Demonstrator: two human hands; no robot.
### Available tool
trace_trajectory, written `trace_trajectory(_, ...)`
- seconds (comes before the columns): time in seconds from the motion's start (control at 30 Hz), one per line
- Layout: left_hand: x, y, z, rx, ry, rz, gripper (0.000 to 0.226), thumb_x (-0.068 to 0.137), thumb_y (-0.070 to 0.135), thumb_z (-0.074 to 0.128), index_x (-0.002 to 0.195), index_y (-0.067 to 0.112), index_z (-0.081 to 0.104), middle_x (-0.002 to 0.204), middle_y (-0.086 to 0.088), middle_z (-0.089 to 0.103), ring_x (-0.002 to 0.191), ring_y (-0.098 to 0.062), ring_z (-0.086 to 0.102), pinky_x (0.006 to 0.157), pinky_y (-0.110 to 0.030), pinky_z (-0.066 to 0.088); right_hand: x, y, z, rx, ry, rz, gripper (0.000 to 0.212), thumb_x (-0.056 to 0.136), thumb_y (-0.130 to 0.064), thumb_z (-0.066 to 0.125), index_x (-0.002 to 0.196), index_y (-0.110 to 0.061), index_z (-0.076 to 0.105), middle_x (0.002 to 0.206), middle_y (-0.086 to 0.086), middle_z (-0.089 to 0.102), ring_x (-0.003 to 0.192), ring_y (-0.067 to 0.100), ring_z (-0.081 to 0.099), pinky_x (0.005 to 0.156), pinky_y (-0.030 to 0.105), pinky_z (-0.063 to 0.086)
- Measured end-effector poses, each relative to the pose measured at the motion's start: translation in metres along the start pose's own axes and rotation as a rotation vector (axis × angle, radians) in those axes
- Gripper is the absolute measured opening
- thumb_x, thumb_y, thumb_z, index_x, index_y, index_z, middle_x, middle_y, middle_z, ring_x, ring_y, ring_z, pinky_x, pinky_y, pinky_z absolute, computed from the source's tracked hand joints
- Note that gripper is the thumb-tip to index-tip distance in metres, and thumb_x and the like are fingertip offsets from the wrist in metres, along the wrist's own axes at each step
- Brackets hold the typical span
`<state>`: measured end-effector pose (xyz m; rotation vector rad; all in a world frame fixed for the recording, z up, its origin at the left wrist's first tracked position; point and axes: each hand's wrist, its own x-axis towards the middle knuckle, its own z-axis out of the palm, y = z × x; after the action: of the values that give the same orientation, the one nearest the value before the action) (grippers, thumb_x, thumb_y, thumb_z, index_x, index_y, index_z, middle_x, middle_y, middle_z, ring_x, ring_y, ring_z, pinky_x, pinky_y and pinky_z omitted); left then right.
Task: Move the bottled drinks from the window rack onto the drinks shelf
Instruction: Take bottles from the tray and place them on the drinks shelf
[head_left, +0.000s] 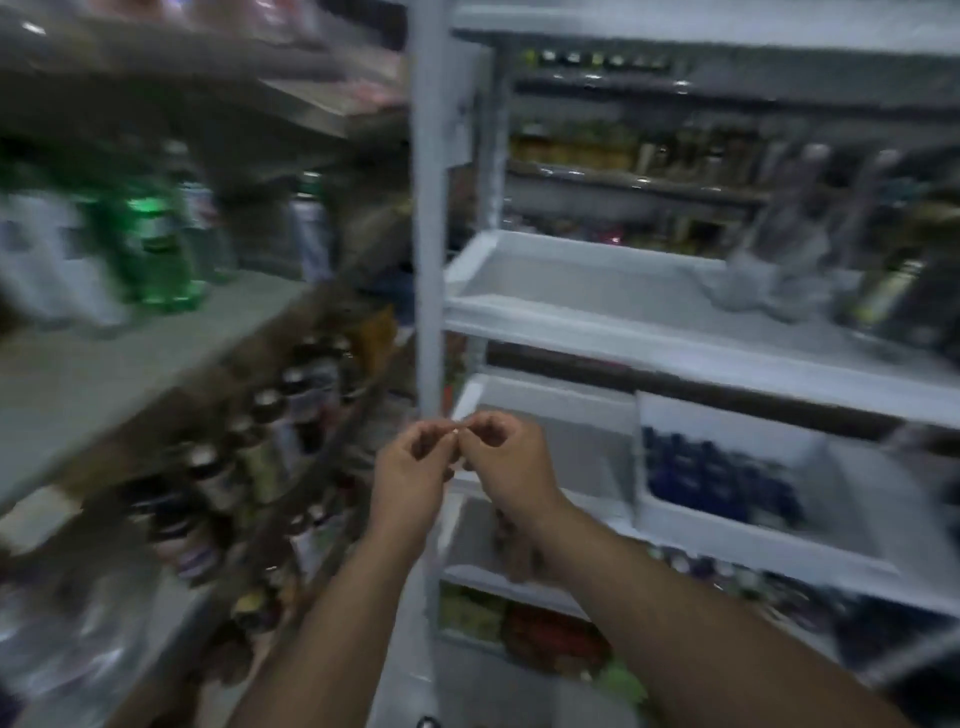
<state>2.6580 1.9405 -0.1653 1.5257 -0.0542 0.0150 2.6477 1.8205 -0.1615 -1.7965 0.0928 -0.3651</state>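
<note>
Both hands raised together at chest height, no bottle in either. Left hand (410, 467) curled, fingertips meeting those of the right hand (506, 460), the two apparently pinching some tiny pale scrap (455, 431) between them; too small and blurred to name. Fingers bent inward, not spread, not wrapped round anything large.

Just beyond the hands, a white upright post (428, 208) of the white window rack (675, 332). Middle tier of that rack mostly bare on its left part, with a clear glass bottle (779, 244) and a dark bottle with a yellowish label (893, 280) standing at its right end. Lower tier carrying a white tray of dark blue-capped bottles (722, 483); more small bottles blurred further down.

To the left, the grey drinks shelf (104, 374) with a green bottle (156, 244) and pale ones beside it at the back, wide bare stretch toward the front. Beneath it, a row of brown bottles (270, 447).

Judged from this: partly done at best. Bare patch on the rack suggesting some progress, yet several bottles left to carry across, and room waiting on the grey shelf. Nothing in transit now; hands busy with the scrap, not with the task's bottles. Heavy motion blur throughout, so counts uncertain.
</note>
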Motion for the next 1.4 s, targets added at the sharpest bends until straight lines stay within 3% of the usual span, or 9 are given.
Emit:
trace_trajectory(0.23, -0.013, -0.051, 0.195, 0.016, -0.309, -0.098, 0.018, 0.092, 0.01, 0.062, 0.082, 0.024, 0.069, 0.074, 0.008, 0.074, 0.071, -0.008, 0.069, 0.069, -0.028, 0.058, -0.011, 0.082, -0.182, -0.106, 0.284, 0.142, 0.014, 0.087, -0.012, 0.072, 0.08, -0.024, 0.074, 0.074, -0.004, 0.074, 0.069, 0.009, 0.07, 0.063, 0.022, 0.057)
trace_trajectory(0.47, -0.016, -0.099, 0.294, 0.102, -0.421, -0.24, 0.011, 0.092, 0.016, 0.06, 0.092, 0.023, 0.068, 0.085, -0.002, 0.072, 0.079, -0.018, 0.066, 0.067, -0.033, 0.051, 0.011, 0.172, -0.293, -0.29, 0.34, 0.388, 0.016, 0.081, -0.006, 0.071, 0.091, -0.018, 0.068, 0.081, -0.006, 0.068, 0.08, 0.013, 0.065, 0.072, 0.021, 0.054)
trace_trajectory(0.53, -0.012, -0.108, 0.306, 0.107, -0.397, -0.259, 0.014, 0.092, 0.015, 0.06, 0.088, 0.026, 0.068, 0.08, 0.005, 0.073, 0.071, -0.008, 0.066, 0.064, -0.03, 0.051, 0.034, 0.198, -0.311, -0.429, 0.271, 0.458, 0.012, 0.083, -0.013, 0.07, 0.095, -0.009, 0.068, 0.088, 0.001, 0.069, 0.085, 0.017, 0.064, 0.062, 0.01, 0.045)
trace_trajectory(0.7, 0.004, -0.123, 0.324, 0.065, -0.354, -0.317, 0.024, 0.093, 0.009, 0.058, 0.084, 0.029, 0.068, 0.075, 0.009, 0.073, 0.063, -0.003, 0.066, 0.054, -0.019, 0.048, 0.115, 0.241, -0.322, -0.863, 0.031, 0.467, 0.017, 0.098, -0.022, 0.041, 0.101, -0.015, 0.056, 0.11, 0.008, 0.067, 0.105, 0.027, 0.06, 0.081, 0.025, 0.035)
trace_trajectory(0.8, 0.014, -0.126, 0.325, 0.029, -0.328, -0.358, 0.024, 0.094, 0.008, 0.057, 0.085, 0.028, 0.067, 0.082, 0.003, 0.072, 0.061, -0.001, 0.065, 0.045, -0.019, 0.048, 0.153, 0.266, -0.323, -0.903, -0.004, 0.54, 0.04, 0.093, -0.043, 0.039, 0.108, -0.011, 0.057, 0.105, 0.01, 0.066, 0.092, 0.029, 0.061, 0.069, 0.027, 0.039)
trace_trajectory(0.97, 0.019, -0.126, 0.307, -0.008, -0.344, -0.373, 0.022, 0.093, -0.001, 0.054, 0.091, 0.017, 0.068, 0.088, -0.005, 0.068, 0.064, -0.006, 0.065, 0.046, -0.021, 0.05, 0.195, 0.298, -0.326, -0.865, -0.048, 0.763, 0.045, 0.085, -0.056, 0.056, 0.095, -0.012, 0.059, 0.092, 0.007, 0.058, 0.065, 0.02, 0.043, 0.064, 0.027, 0.04)
trace_trajectory(1.1, 0.023, -0.126, 0.29, 0.004, -0.303, -0.368, 0.023, 0.092, -0.005, 0.054, 0.087, 0.013, 0.068, 0.076, 0.0, 0.068, 0.062, -0.008, 0.064, 0.05, -0.018, 0.048, 0.216, 0.307, -0.333, -0.84, -0.088, 0.865, 0.036, 0.082, -0.039, 0.07, 0.096, -0.006, 0.064, 0.098, 0.012, 0.067, 0.083, 0.027, 0.065, 0.08, 0.035, 0.057)
trace_trajectory(1.23, 0.028, -0.123, 0.287, 0.013, -0.281, -0.362, 0.021, 0.091, -0.003, 0.055, 0.088, 0.013, 0.068, 0.075, 0.003, 0.068, 0.063, -0.007, 0.063, 0.05, -0.016, 0.048, 0.212, 0.289, -0.345, -0.751, -0.121, 0.918, 0.039, 0.076, -0.038, 0.08, 0.078, -0.005, 0.059, 0.077, 0.011, 0.061, 0.066, 0.023, 0.059, 0.053, 0.024, 0.045)
trace_trajectory(1.4, 0.035, -0.11, 0.295, 0.017, -0.297, -0.359, 0.027, 0.091, 0.002, 0.056, 0.08, 0.024, 0.068, 0.066, 0.012, 0.068, 0.061, -0.004, 0.061, 0.051, -0.017, 0.048, 0.186, 0.272, -0.352, -0.458, -0.066, 0.749, 0.042, 0.078, -0.027, 0.081, 0.104, 0.001, 0.065, 0.102, 0.02, 0.07, 0.079, 0.028, 0.066, 0.064, 0.027, 0.052)
